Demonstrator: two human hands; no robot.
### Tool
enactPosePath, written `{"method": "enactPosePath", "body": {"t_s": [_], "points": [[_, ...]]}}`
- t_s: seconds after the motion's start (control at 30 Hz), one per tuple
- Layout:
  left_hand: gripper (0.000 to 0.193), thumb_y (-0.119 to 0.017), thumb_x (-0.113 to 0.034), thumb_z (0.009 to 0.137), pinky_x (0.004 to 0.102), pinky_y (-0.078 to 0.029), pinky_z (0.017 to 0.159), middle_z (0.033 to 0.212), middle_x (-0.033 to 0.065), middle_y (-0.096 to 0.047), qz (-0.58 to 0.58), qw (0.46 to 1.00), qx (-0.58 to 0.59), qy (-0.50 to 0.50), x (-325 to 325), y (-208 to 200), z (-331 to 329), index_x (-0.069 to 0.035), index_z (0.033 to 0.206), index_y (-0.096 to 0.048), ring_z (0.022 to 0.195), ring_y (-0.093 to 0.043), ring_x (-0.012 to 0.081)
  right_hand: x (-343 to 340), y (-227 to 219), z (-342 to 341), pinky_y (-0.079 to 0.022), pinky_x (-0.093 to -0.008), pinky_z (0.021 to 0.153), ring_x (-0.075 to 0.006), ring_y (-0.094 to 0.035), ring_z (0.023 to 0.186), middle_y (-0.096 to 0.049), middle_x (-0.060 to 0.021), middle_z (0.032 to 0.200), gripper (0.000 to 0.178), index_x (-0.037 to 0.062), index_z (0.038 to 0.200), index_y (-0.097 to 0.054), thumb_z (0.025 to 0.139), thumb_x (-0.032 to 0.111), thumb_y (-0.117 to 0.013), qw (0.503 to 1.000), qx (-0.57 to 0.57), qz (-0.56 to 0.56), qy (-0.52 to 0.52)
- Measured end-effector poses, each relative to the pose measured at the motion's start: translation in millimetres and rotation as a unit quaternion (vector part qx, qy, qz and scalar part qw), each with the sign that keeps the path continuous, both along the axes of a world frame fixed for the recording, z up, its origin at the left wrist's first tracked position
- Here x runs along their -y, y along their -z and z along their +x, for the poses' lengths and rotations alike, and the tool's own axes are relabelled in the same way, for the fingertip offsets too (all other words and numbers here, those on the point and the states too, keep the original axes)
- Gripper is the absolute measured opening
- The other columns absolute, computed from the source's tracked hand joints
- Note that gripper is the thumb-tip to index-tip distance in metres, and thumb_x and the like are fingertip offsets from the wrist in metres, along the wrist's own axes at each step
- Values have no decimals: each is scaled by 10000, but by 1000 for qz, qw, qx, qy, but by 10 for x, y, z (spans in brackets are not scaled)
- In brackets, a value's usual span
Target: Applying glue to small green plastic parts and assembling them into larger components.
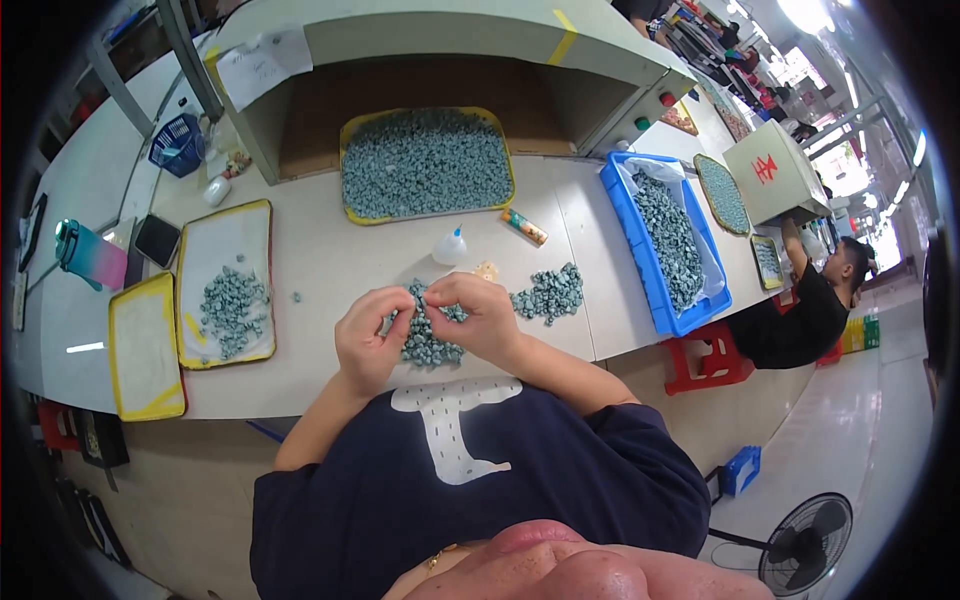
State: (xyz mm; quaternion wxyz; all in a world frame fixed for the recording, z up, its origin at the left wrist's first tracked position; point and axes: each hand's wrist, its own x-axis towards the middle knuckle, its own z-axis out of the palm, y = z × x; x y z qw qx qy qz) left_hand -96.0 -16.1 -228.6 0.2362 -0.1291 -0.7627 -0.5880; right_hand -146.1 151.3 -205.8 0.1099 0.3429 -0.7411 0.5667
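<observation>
My left hand (370, 338) and my right hand (472, 314) are close together over the table, each with thumb and forefinger pinched. Whatever their fingertips hold is too small to make out. Just below and between them lies a pile of small grey-green pieces (432, 347), partly covered by my fingers. To the right of my right hand is a second pile of the same pieces (552, 294). A small white squeeze bottle (450, 247) with a blue tip stands beyond my hands, near an orange-and-green tube (524, 227) lying on its side.
A yellow-rimmed tray (347, 208) full of pieces sits under the shelf (430, 35). Left are two more trays, one with a heap (233, 309), plus a phone (157, 241) and bottle (92, 256). A blue bin (650, 284) stands right; farther off, a person (805, 300) sits.
</observation>
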Motion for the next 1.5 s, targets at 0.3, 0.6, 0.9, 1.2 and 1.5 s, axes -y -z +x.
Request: {"method": "enactPosePath", "body": {"t_s": [0.3,0.6,0.9,1.2,1.5], "points": [[103,-663,25,788,286,-510,687,885,113,-650,-26,999,29,-10,-168,-300,115,-2,883,-633,762,-638,226,-145,-178,234,-524,-289,656,-211,-652,722,-658,-108,793,146,-12,808,-637,688,-31,-717,998,37,7,40],[111,-670,-35,804,272,-472,596,829,96,-623,-116,987,111,25,10,-114,162,7,902,-639,652,-579,179,-187,-95,261,-518,-310,629,-212,-645,680,-639,-127,764,154,-16,915,-663,786,64,-686,967,176,180,23],[190,-661,-66,799,374,-481,716,917,130,-577,-243,938,86,-234,1285,410,285,-9,978,-627,796,-585,293,297,206,294,-477,-260,567,-111,-581,604,-644,-72,716,180,23,1012,-663,845,91,-659,964,149,200,98],[141,-567,7,805,408,-469,793,939,185,-565,-307,889,181,-288,1391,427,249,24,942,-599,901,-565,369,16,-74,-1,-472,-272,581,-135,-560,579,-594,-42,650,286,19,1115,-592,841,82,-648,939,162,237,189],[105,-486,35,786,416,-481,772,897,219,-558,-361,909,133,-159,1050,265,103,36,850,-569,877,-572,368,-133,-19,-109,-491,-325,709,-198,-598,801,-607,-123,926,412,18,1179,-547,805,111,-691,941,92,292,146]]}}
